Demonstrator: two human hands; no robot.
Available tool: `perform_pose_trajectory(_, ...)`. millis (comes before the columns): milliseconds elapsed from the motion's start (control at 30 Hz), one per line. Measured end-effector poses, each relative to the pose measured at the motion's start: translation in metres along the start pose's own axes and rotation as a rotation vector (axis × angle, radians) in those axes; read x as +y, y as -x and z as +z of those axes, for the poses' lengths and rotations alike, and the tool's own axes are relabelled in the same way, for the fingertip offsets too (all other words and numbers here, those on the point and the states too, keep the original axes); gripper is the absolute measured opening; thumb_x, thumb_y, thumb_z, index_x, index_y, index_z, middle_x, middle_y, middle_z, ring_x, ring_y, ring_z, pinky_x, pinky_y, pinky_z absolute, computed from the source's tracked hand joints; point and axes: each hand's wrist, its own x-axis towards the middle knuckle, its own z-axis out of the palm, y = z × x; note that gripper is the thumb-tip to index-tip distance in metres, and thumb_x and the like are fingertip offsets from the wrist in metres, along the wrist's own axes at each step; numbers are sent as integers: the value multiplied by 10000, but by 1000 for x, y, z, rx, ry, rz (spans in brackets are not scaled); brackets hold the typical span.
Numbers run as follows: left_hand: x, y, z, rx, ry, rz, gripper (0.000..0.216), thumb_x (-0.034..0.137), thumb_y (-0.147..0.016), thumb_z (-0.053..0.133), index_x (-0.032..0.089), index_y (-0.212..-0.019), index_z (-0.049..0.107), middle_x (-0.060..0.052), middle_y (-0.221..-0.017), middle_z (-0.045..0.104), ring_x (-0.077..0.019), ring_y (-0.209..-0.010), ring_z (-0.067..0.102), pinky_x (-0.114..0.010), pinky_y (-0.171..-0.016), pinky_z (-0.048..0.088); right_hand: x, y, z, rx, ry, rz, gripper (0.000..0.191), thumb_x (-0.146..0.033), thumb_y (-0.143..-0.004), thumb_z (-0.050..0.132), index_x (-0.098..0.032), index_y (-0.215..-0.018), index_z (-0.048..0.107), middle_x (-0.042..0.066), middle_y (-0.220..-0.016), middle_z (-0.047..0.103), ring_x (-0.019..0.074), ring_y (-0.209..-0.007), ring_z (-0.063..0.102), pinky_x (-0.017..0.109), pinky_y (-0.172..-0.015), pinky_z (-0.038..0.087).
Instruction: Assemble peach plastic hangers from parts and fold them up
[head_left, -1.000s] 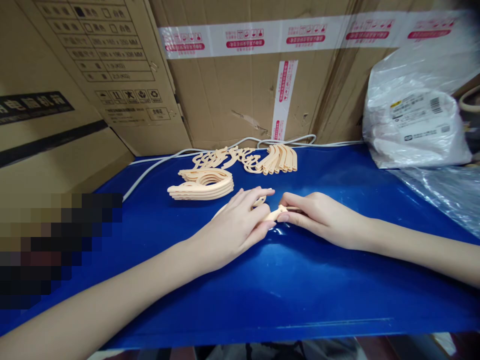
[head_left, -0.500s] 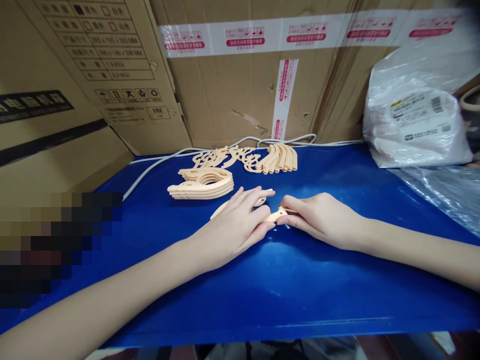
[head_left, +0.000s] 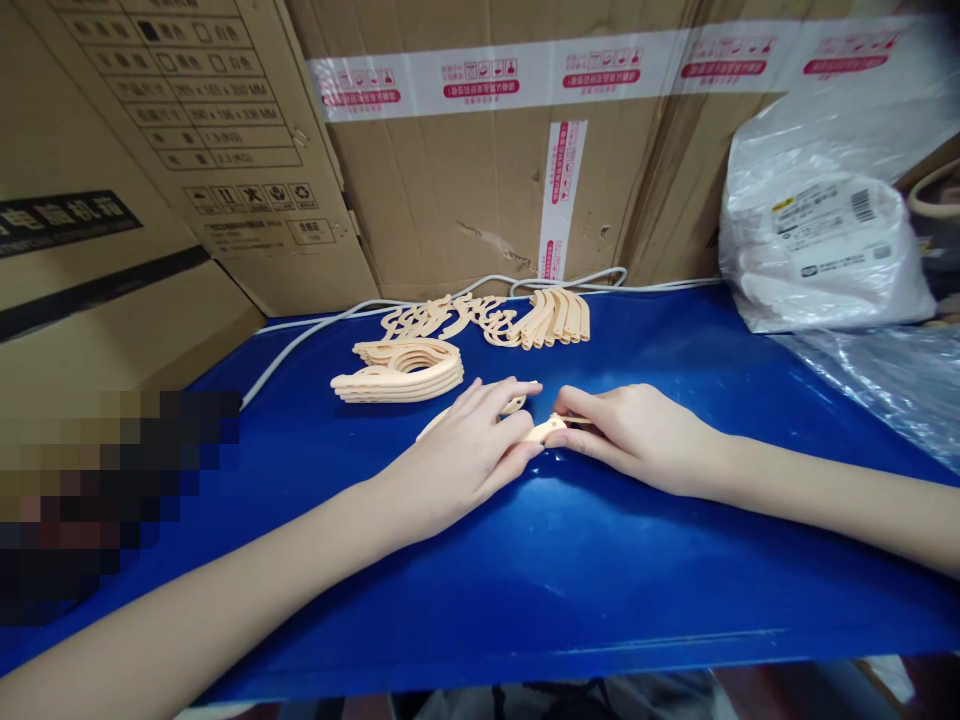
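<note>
My left hand [head_left: 472, 445] lies over a beige plastic hanger part [head_left: 545, 430], pressing it to the blue table, fingers curled round it. Much of the part is hidden under the palm; one end with a small hole sticks out on the right. At that end my right hand [head_left: 637, 435] pinches a thin beige piece [head_left: 574, 419] between thumb and forefinger, touching the hanger part. Beyond my left hand sits a neat stack of beige hanger parts [head_left: 409, 382]. Behind it lie a pile of curved hooks [head_left: 420, 318] and a row of curved arms [head_left: 555, 318].
Cardboard boxes [head_left: 450, 180] wall off the back and left of the blue table [head_left: 600, 580]. A white cable [head_left: 292, 350] runs along the back edge. On the right stands a clear plastic bag [head_left: 825, 240] with a label, and loose plastic film [head_left: 885, 380] spreads in front.
The whole view has shifted slightly. Both hands keep the same grip at the same place on the table.
</note>
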Motion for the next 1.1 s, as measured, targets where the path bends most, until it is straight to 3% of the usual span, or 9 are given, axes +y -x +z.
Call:
perform_pose_trajectory(367,2,-1,-1,-27,-3,-27,266,307,-1017,344,170,-938,559,-131,-1423,456,-262,-1318,437,-564,-1154,295,-1,1,3,11,57,6,376,-516,-1010,308,-203,-925,498,33,-711,693,207,-613,657,251,-514,285)
perform_pose_trajectory(600,0,-1,0,-25,1,-16,286,306,-1021,327,186,-1119,567,-129,-1402,489,-259,-1317,447,-560,-1154,289,0,1,5,40,62,-14,395,-529,-1007,309,-200,-905,503,35,-713,688,196,-598,644,256,-517,272)
perform_pose_trajectory(1100,2,-2,-3,-64,-4,-52,270,316,-1029,302,180,-970,527,-114,-1410,467,-245,-1292,455,-509,-1138,328,-1,-1,2,0,100,-3,415,-525,-1015,286,-196,-890,506,29,-724,687,179,-584,628,257,-507,236)
